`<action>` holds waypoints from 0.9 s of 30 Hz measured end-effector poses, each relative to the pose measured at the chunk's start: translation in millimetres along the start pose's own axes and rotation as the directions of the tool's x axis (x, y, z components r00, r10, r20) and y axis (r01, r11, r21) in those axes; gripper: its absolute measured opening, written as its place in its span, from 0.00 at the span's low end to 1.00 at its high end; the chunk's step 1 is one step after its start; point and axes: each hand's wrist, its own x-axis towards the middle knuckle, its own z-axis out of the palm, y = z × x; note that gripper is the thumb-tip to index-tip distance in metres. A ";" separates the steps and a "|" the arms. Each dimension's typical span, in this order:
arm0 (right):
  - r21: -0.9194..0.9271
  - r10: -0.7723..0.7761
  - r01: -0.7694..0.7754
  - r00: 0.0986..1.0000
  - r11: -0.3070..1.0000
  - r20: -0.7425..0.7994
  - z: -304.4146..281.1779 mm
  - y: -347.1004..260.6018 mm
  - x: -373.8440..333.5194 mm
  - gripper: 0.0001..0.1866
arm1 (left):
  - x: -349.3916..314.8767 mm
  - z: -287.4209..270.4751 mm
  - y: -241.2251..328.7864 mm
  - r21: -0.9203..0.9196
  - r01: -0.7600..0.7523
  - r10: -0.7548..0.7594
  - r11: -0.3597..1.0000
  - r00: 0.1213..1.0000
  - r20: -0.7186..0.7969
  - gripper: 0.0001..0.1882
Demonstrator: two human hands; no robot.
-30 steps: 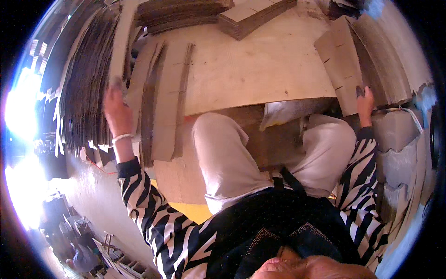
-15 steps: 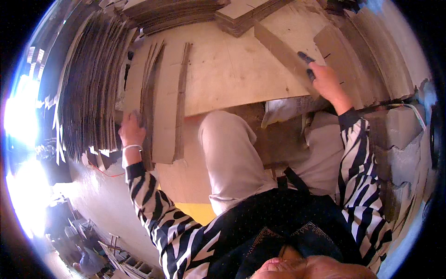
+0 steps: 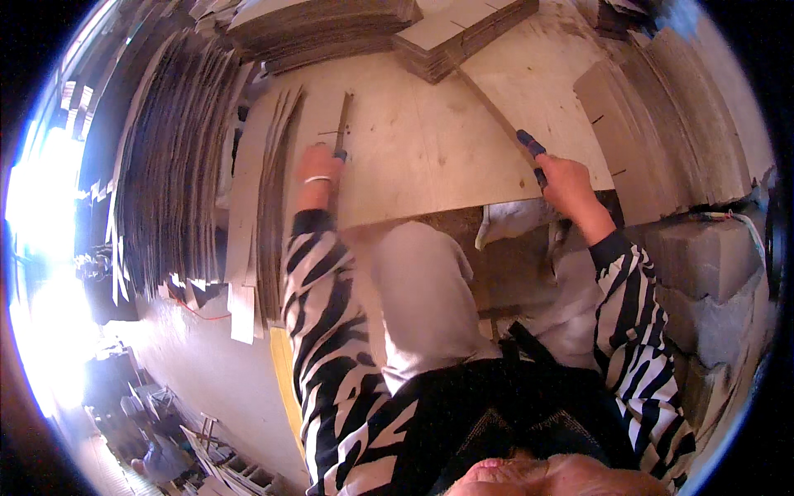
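Head view: left hand [image 3: 318, 165] is pressing a narrow strip [image 3: 341, 124] onto the plywood board [image 3: 413, 157]; right hand [image 3: 565, 183] is gripping a blue-handled blade [image 3: 504, 124].

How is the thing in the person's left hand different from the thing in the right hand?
The left hand rests at the near end of a thin, narrow cardboard strip lying flat on the pale wooden board. The right hand grips a long flat blade with a blue handle, reaching diagonally across the board. The strip points straight away from the person; the blade slants to the left. The strip is short and brown all over; the blade is much longer. Both are slim and lie over the same board.
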 end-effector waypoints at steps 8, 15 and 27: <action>-0.032 0.101 -0.100 0.994 0.995 0.033 -3.0 -3.0 1.5 0.14 | 92.6 -84.3 -128.2 -0.890 0.068 0.072 0.451 0.991 0.113 0.16; 0.086 0.242 -0.245 0.969 0.966 0.044 -6.7 2.1 -3.1 0.18 | 174.4 -84.2 -165.2 -0.912 0.343 0.147 0.224 0.913 0.379 0.25; -0.043 0.230 -0.235 0.967 0.971 -0.106 13.9 37.4 -13.4 0.22 | 227.3 -81.8 -188.9 -0.985 0.140 -0.050 0.096 0.989 0.136 0.20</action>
